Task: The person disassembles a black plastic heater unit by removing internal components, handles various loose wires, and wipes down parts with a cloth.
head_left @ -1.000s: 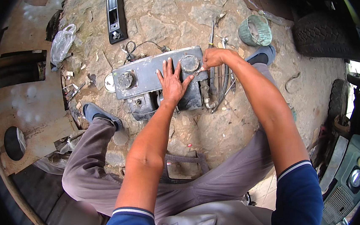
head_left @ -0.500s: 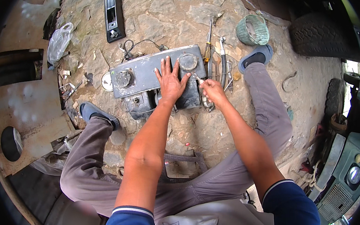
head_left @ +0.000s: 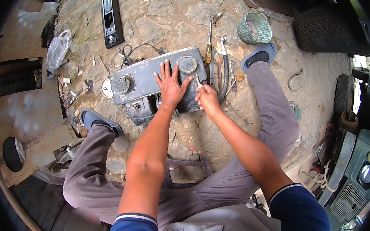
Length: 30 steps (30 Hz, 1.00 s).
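Observation:
A grey metal tank assembly [head_left: 141, 82] lies on the stone ground, with a fitting [head_left: 124, 84] on its left end and a round plate [head_left: 187, 64] on the right. My left hand [head_left: 170, 88] rests on its top, fingers spread. My right hand [head_left: 206, 97] is closed on a metal wrench [head_left: 198, 82], whose head meets the tank just below the round plate. Right of the tank lie a yellow-handled screwdriver [head_left: 209, 48], a black hose [head_left: 225, 82] and several metal tools. A cable [head_left: 149, 45] runs behind the tank.
A long black panel [head_left: 110, 19] lies behind. A woven basket [head_left: 253, 27] sits back right, near tyres [head_left: 325, 37] and a vehicle front [head_left: 356, 189]. Rusty sheet metal [head_left: 28, 110] and a plastic bag [head_left: 58, 51] line the left. My feet [head_left: 257, 57] flank the tank.
My right hand has swung from the tank's right edge down and left toward me, the wrench still in it, turning its handle. My left hand stays spread on the tank.

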Tool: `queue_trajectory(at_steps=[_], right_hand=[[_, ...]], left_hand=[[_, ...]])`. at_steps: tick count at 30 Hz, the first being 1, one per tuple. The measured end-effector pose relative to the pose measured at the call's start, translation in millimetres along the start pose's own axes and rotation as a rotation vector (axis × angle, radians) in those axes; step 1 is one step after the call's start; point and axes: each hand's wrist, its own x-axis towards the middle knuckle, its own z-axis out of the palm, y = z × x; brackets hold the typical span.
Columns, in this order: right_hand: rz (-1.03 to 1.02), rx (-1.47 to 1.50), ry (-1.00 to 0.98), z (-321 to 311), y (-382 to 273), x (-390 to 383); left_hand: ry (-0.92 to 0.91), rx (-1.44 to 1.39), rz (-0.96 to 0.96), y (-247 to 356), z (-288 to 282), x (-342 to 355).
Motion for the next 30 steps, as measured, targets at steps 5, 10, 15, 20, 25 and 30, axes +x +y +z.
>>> queue_trajectory(at_steps=[5,10,15,20,25,30], right_hand=[[0.064,0.020,-0.070,9.3,-9.6,-1.8],[0.115,0.061,-0.059,18.8,-16.1,-5.7],[0.070,-0.244,-0.124,-2.2,-25.8,6.6],[-0.170,-0.577,-0.319,-47.6,-37.2,44.3],[0.038,-0.912,-0.624,-66.7,-103.2,71.6],[-0.171,-1.102,-0.733,-68.8,-117.1,100.3]], left_hand=[[-0.007,0.020,-0.002,-0.5,1.6,1.0],[-0.002,0.028,-0.005,-1.2,3.1,0.7],[0.024,-0.003,0.019,-2.8,2.6,-0.6],[0.025,-0.003,0.028,-1.7,1.9,3.2],[0.025,0.000,0.036,-4.9,3.6,1.8],[0.012,-0.007,0.051,-3.4,0.5,1.2]])
